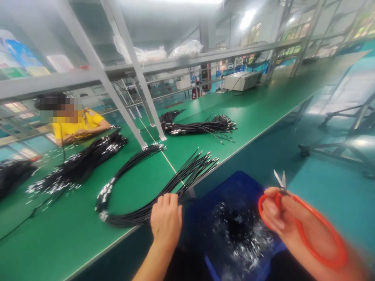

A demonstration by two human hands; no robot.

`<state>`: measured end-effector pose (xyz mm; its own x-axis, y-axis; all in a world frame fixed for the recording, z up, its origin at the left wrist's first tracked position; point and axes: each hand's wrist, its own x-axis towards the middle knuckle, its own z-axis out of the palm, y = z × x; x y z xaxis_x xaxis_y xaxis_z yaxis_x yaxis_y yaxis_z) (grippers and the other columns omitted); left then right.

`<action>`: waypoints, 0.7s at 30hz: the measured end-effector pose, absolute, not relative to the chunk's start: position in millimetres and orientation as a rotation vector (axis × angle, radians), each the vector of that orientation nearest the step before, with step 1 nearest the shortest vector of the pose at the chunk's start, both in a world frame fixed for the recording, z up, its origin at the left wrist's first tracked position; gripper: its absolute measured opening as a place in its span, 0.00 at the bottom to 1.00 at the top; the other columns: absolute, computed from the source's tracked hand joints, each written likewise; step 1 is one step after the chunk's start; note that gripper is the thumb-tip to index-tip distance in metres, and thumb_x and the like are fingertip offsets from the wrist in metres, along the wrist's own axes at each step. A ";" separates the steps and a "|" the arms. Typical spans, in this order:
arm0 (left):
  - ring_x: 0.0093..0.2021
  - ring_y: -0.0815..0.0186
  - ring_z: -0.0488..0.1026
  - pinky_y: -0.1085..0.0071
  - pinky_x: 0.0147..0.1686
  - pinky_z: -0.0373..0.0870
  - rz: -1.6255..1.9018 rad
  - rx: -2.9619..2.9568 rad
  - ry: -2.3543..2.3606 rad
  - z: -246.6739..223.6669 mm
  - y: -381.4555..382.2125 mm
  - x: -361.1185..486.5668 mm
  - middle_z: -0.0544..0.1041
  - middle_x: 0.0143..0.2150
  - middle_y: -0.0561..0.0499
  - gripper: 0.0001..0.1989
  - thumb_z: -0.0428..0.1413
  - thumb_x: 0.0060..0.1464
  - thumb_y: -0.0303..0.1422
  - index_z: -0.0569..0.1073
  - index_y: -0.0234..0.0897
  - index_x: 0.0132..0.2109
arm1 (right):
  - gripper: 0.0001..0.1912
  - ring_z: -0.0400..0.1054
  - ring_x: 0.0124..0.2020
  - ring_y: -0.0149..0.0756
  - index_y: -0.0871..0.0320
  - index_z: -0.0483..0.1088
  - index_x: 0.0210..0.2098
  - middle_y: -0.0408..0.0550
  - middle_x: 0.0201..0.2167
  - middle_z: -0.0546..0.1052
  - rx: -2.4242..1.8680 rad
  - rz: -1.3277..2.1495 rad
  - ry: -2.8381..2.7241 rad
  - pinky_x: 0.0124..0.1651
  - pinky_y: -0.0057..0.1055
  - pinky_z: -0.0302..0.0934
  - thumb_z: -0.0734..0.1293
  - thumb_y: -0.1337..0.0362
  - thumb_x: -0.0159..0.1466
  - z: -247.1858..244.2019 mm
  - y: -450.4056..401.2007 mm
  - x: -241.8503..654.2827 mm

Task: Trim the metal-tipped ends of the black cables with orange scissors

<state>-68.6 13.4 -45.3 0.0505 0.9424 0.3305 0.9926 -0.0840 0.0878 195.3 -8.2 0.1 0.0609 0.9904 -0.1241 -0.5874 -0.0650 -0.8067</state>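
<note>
My left hand (pixel 166 216) is closed over a bundle of black cables (pixel 129 218) at the near edge of the green table. The bundle curves in a U on the tabletop, with metal-tipped ends fanned out beyond my hand and pale bands around its bend. In my right hand (pixel 278 210) is a pair of scissors (pixel 319 238) with orange-red handles, its short blades parted and pointing up, apart from the cables. Below, between my hands, a blue bin (pixel 240 179) holds a tangle of dark cables with shiny ends (pixel 234 230).
Another cable bundle (pixel 202 127) lies farther back, and dark cable heaps (pixel 84 158) cover the left side. Metal shelf posts (pixel 146 93) rise from the table (pixel 67 218). Across it sits a person in a yellow top (pixel 73 128). A white box (pixel 241 80) stands farther along.
</note>
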 end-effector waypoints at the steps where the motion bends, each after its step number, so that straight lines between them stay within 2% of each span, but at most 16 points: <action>1: 0.38 0.52 0.67 0.59 0.37 0.60 -0.427 -2.126 -2.022 -43.7 12.3 -75.0 0.72 0.35 0.43 0.12 0.45 0.58 0.23 0.72 0.36 0.37 | 0.11 0.54 0.20 0.27 0.56 0.76 0.32 0.41 0.19 0.66 -0.843 1.444 -0.623 0.22 0.25 0.54 0.72 0.55 0.55 0.4 -7.4 194.7; 4: 0.37 0.52 0.67 0.60 0.36 0.60 -0.390 -2.149 -2.054 -38.3 9.8 -85.5 0.71 0.31 0.45 0.15 0.42 0.59 0.23 0.70 0.39 0.31 | 0.11 0.54 0.20 0.27 0.56 0.76 0.33 0.40 0.19 0.67 -0.816 1.468 -0.635 0.23 0.25 0.53 0.72 0.56 0.55 4.0 -5.3 191.7; 7: 0.37 0.54 0.69 0.62 0.35 0.60 -0.454 -2.212 -2.119 -30.2 12.9 -91.9 0.71 0.31 0.47 0.11 0.45 0.56 0.26 0.67 0.40 0.28 | 0.11 0.54 0.20 0.27 0.56 0.76 0.33 0.40 0.20 0.68 -0.793 1.475 -0.642 0.23 0.25 0.52 0.72 0.56 0.54 8.5 -4.8 188.5; 9: 0.33 0.57 0.69 0.64 0.32 0.61 -0.542 -2.233 -2.211 -22.3 17.6 -97.3 0.70 0.28 0.50 0.07 0.47 0.54 0.29 0.64 0.41 0.28 | 0.11 0.54 0.20 0.27 0.57 0.75 0.32 0.40 0.20 0.68 -0.812 1.454 -0.625 0.22 0.25 0.52 0.73 0.56 0.54 10.0 -4.8 187.1; 12: 0.27 0.62 0.70 0.68 0.29 0.64 -0.716 -2.323 -2.339 -6.1 25.8 -101.1 0.70 0.26 0.54 0.02 0.48 0.52 0.32 0.63 0.40 0.32 | 0.11 0.55 0.19 0.27 0.58 0.75 0.31 0.40 0.18 0.67 -0.863 1.385 -0.569 0.21 0.25 0.53 0.74 0.58 0.51 9.3 -3.8 184.9; 15: 0.29 0.65 0.71 0.71 0.30 0.67 -0.874 -2.517 -2.342 14.4 33.0 -88.7 0.71 0.27 0.56 0.06 0.49 0.51 0.33 0.64 0.40 0.37 | 0.11 0.57 0.20 0.28 0.57 0.74 0.30 0.38 0.18 0.66 -0.894 1.320 -0.519 0.21 0.25 0.53 0.75 0.60 0.50 6.6 -1.1 180.8; 18: 0.28 0.67 0.69 0.73 0.29 0.66 -0.997 -2.669 -2.288 34.5 37.2 -59.0 0.69 0.27 0.57 0.06 0.50 0.51 0.34 0.66 0.40 0.38 | 0.11 0.57 0.20 0.28 0.56 0.73 0.30 0.37 0.17 0.65 -0.923 1.275 -0.492 0.21 0.24 0.54 0.75 0.63 0.48 4.1 0.7 176.3; 21: 0.31 0.66 0.69 0.72 0.31 0.66 -1.313 -2.808 -2.190 47.7 34.1 -25.2 0.70 0.30 0.56 0.07 0.51 0.53 0.32 0.67 0.41 0.41 | 0.11 0.58 0.19 0.29 0.57 0.72 0.30 0.37 0.16 0.66 -0.958 1.251 -0.493 0.21 0.25 0.54 0.75 0.65 0.47 2.6 -0.4 174.2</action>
